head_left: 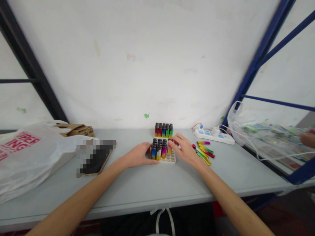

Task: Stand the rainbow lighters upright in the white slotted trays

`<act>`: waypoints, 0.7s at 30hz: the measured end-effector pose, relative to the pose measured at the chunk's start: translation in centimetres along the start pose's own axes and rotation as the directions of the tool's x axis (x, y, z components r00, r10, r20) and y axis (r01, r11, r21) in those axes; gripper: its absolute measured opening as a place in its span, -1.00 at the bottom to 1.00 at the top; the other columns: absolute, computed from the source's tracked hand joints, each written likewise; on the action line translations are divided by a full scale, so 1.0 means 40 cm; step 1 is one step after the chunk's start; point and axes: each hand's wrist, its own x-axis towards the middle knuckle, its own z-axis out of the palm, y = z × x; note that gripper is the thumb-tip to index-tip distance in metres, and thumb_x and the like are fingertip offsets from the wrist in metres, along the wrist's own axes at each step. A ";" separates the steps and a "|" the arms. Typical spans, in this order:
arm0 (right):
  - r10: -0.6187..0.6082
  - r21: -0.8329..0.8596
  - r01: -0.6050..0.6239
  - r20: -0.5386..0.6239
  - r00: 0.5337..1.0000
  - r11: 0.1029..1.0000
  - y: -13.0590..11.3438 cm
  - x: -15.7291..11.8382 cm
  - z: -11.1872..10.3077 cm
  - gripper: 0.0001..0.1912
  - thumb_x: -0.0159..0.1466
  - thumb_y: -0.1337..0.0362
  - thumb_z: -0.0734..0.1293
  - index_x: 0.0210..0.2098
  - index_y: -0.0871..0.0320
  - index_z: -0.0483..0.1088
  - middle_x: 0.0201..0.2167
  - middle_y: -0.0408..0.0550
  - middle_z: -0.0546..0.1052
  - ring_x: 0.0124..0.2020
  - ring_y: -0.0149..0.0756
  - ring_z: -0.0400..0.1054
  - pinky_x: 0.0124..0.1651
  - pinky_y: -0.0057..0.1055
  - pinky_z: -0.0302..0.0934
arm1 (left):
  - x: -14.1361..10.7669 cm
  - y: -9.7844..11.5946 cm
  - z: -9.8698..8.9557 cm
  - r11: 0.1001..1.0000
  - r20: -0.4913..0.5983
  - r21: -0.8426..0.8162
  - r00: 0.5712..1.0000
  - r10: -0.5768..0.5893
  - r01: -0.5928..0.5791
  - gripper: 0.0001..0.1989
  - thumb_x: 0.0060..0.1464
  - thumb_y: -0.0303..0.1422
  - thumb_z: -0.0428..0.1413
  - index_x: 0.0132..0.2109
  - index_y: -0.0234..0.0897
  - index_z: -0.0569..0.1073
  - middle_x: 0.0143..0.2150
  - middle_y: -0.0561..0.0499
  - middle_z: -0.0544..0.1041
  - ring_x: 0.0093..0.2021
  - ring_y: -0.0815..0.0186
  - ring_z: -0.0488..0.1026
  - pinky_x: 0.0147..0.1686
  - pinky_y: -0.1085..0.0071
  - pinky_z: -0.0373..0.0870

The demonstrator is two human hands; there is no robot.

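A white tray with round holes (171, 160) stands on the table, holding several upright lighters (158, 152) in blue, silver, pink and gold. My left hand (139, 155) grips the tray's left side, its thumb along the front corner and its fingers behind. With the fingertips of my right hand (184, 148) I hold a yellow lighter (169, 149) upright over the tray's right part. Whether its base sits in a hole, I cannot tell. Just behind stands a second group of lighters (163, 131) in red, blue and green. Loose lighters (204, 152) lie right of my right hand.
A white power strip (214, 136) with a plugged-in charger and cable lies at the back right. On the left are a phone (98, 160), a white plastic bag (36, 154) and cardboard (82, 130). Beyond the blue frame (253, 68), another person's hand (308, 138) shows.
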 end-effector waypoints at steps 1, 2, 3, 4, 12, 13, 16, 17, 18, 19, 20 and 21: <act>0.006 0.016 -0.006 0.038 0.999 1.000 -0.002 -0.002 -0.002 -0.57 0.49 0.01 0.14 -0.42 0.11 0.32 -0.44 -0.12 0.40 -0.40 -0.30 0.26 -0.27 -0.38 0.12 | -0.001 0.001 -0.001 1.000 -0.001 -0.002 1.000 -0.005 0.005 -0.38 -0.07 0.20 0.25 -0.13 -0.27 0.52 -0.19 -0.11 0.57 -0.20 0.05 0.50 -0.20 0.25 0.39; 0.017 0.040 -0.020 0.080 0.997 0.999 -0.003 -0.005 -0.004 -0.55 0.48 0.00 0.15 -0.43 0.12 0.33 -0.49 -0.15 0.40 -0.44 -0.33 0.25 -0.31 -0.39 0.10 | -0.001 0.002 -0.002 1.000 -0.001 -0.005 1.000 -0.009 0.009 -0.37 -0.07 0.20 0.25 -0.12 -0.27 0.52 -0.18 -0.11 0.57 -0.20 0.05 0.50 -0.19 0.25 0.39; 0.025 0.065 -0.034 0.121 0.992 0.997 -0.004 -0.008 -0.005 -0.55 0.48 -0.01 0.17 -0.43 0.12 0.34 -0.51 -0.17 0.40 -0.47 -0.34 0.24 -0.34 -0.40 0.09 | -0.002 0.003 -0.003 1.000 0.002 -0.007 1.000 -0.011 0.011 -0.37 -0.08 0.20 0.25 -0.12 -0.26 0.52 -0.17 -0.11 0.57 -0.20 0.05 0.50 -0.19 0.25 0.39; 0.028 0.087 -0.042 0.153 0.988 0.995 -0.005 -0.011 -0.005 -0.55 0.47 -0.01 0.18 -0.43 0.12 0.36 -0.53 -0.17 0.42 -0.48 -0.35 0.25 -0.34 -0.41 0.09 | -0.002 0.004 -0.004 1.000 0.007 -0.009 1.000 -0.010 0.010 -0.37 -0.07 0.20 0.25 -0.11 -0.26 0.52 -0.16 -0.11 0.57 -0.20 0.05 0.50 -0.20 0.25 0.39; 0.010 0.087 -0.040 0.320 0.947 0.995 -0.005 -0.019 0.002 -0.61 0.45 -0.01 0.24 -0.30 0.13 0.51 -0.46 -0.12 0.57 -0.47 -0.33 0.36 -0.35 -0.44 0.14 | -0.001 0.000 0.000 1.000 0.006 0.001 1.000 -0.006 0.006 -0.38 -0.07 0.19 0.26 -0.13 -0.28 0.50 -0.18 -0.12 0.56 -0.20 0.04 0.50 -0.20 0.25 0.38; -0.003 0.060 -0.018 0.335 0.942 0.998 -0.006 -0.020 0.005 -0.62 0.45 0.00 0.24 -0.26 0.13 0.52 -0.44 -0.10 0.58 -0.46 -0.32 0.38 -0.34 -0.44 0.14 | -0.001 0.000 0.001 1.000 0.006 -0.001 1.000 -0.007 0.007 -0.38 -0.08 0.18 0.26 -0.13 -0.28 0.50 -0.18 -0.13 0.56 -0.19 0.03 0.50 -0.19 0.25 0.38; -0.018 -0.056 0.040 0.349 0.937 0.998 -0.005 -0.020 0.016 -0.60 0.42 -0.04 0.30 -0.32 0.15 0.52 -0.43 -0.06 0.58 -0.45 -0.31 0.37 -0.36 -0.43 0.09 | -0.001 0.000 0.001 1.000 0.011 0.001 1.000 -0.016 0.016 -0.38 -0.08 0.18 0.27 -0.13 -0.28 0.50 -0.18 -0.12 0.55 -0.19 0.04 0.49 -0.19 0.26 0.37; -0.010 -0.072 0.038 0.356 0.934 0.997 -0.002 -0.019 0.017 -0.58 0.39 -0.06 0.32 -0.35 0.15 0.51 -0.45 -0.07 0.57 -0.46 -0.32 0.37 -0.37 -0.44 0.08 | -0.001 0.000 0.001 1.000 0.016 0.006 1.000 -0.019 0.019 -0.38 -0.08 0.18 0.26 -0.13 -0.28 0.50 -0.19 -0.12 0.54 -0.20 0.04 0.48 -0.20 0.26 0.37; 0.005 -0.080 0.025 0.353 0.935 0.996 0.003 -0.017 0.014 -0.56 0.39 -0.08 0.32 -0.38 0.15 0.49 -0.47 -0.09 0.56 -0.48 -0.33 0.35 -0.38 -0.44 0.07 | -0.001 -0.001 0.000 1.000 0.020 0.011 1.000 -0.021 0.021 -0.38 -0.07 0.19 0.25 -0.14 -0.28 0.49 -0.20 -0.11 0.54 -0.20 0.05 0.48 -0.21 0.27 0.37; 0.025 -0.085 0.003 0.331 0.943 0.996 0.012 -0.015 0.008 -0.54 0.40 -0.09 0.30 -0.40 0.15 0.48 -0.49 -0.10 0.54 -0.49 -0.34 0.34 -0.38 -0.44 0.07 | -0.001 -0.001 0.000 1.000 0.023 0.014 1.000 -0.018 0.018 -0.39 -0.06 0.19 0.25 -0.15 -0.28 0.49 -0.21 -0.11 0.54 -0.21 0.06 0.47 -0.21 0.27 0.37; 0.052 -0.096 -0.025 0.285 0.957 0.995 0.026 -0.012 -0.003 -0.52 0.44 -0.08 0.24 -0.40 0.15 0.47 -0.50 -0.11 0.53 -0.48 -0.34 0.34 -0.37 -0.43 0.09 | -0.001 -0.002 0.000 1.000 0.023 0.013 1.000 -0.013 0.013 -0.39 -0.06 0.19 0.24 -0.15 -0.28 0.49 -0.20 -0.11 0.54 -0.21 0.06 0.47 -0.20 0.27 0.37; 0.083 -0.122 -0.058 0.215 0.973 0.991 0.044 -0.009 -0.017 -0.50 0.48 -0.06 0.17 -0.38 0.15 0.47 -0.50 -0.10 0.52 -0.47 -0.32 0.35 -0.34 -0.42 0.12 | 0.000 -0.003 -0.001 1.000 0.023 0.011 1.000 -0.009 0.009 -0.39 -0.05 0.20 0.24 -0.14 -0.28 0.49 -0.20 -0.11 0.54 -0.20 0.07 0.47 -0.19 0.27 0.37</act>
